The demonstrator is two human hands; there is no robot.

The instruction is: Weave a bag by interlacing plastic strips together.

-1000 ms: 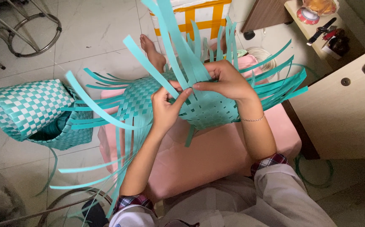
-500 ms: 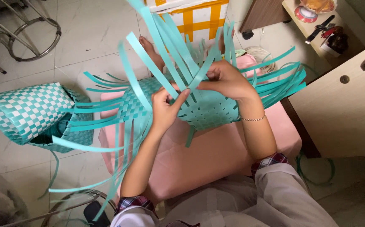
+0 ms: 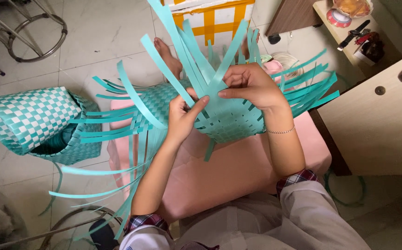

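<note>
The work in hand is the weaving of a half-made basket [image 3: 219, 115] from flat teal plastic strips [image 3: 182, 60]. The basket lies on its side on a pink stool [image 3: 238, 171], at the stool's far edge, with its woven bottom towards the person and loose strip ends fanning out to the left, upward and to the right.

Hand positions:
- The left hand [image 3: 182, 115] rests on the woven part near the middle of the piece. Its fingers are pressed together and lie flat along a strip, with the thumb raised against the crossing above it.
- The right hand [image 3: 252, 85] is curled over the upper edge of the weave. Its thumb and forefinger pinch a strip where several strips cross; the other fingers are folded loosely behind.

Judged step: a strip is being passed over and under its neighbours at the rim of the woven area, so the weave is part-way up the side and many ends remain free.

The next move appears to call for holding the crossing flat with the left hand while the pinched strip is drawn snug, so that no gap opens and the neighbouring strips do not slip out of order.

A finished basket [image 3: 29, 120] in a teal and white check stands on the tiled floor [image 3: 103, 32], just left of the stool.
</note>
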